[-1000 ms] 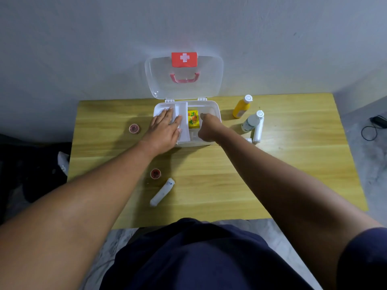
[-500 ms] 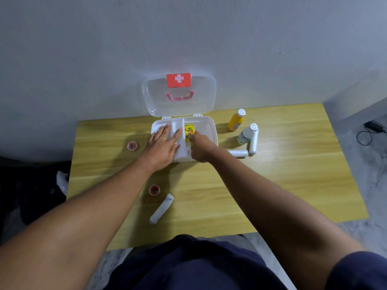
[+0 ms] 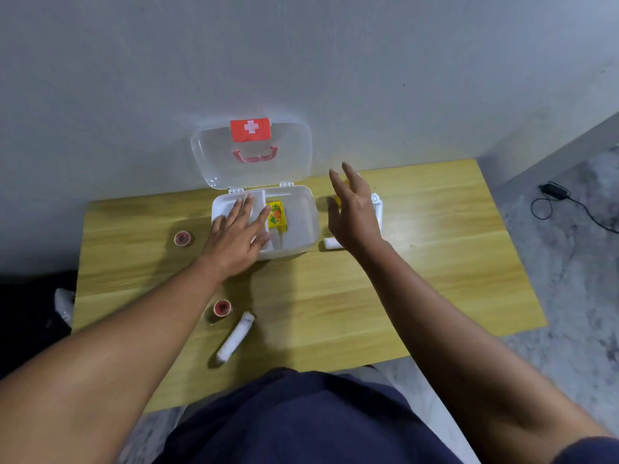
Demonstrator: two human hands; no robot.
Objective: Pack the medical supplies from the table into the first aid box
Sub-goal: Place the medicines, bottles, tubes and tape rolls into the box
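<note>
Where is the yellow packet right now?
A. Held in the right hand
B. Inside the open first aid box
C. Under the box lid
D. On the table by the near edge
B: the yellow packet lies inside the open box, beside the left hand; the right hand is empty.

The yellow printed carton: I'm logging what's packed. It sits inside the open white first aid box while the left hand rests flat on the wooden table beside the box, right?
Not quite. The head view shows the yellow printed carton inside the open white first aid box, but the left hand rests flat on the box's left compartment, not on the wooden table.
</note>
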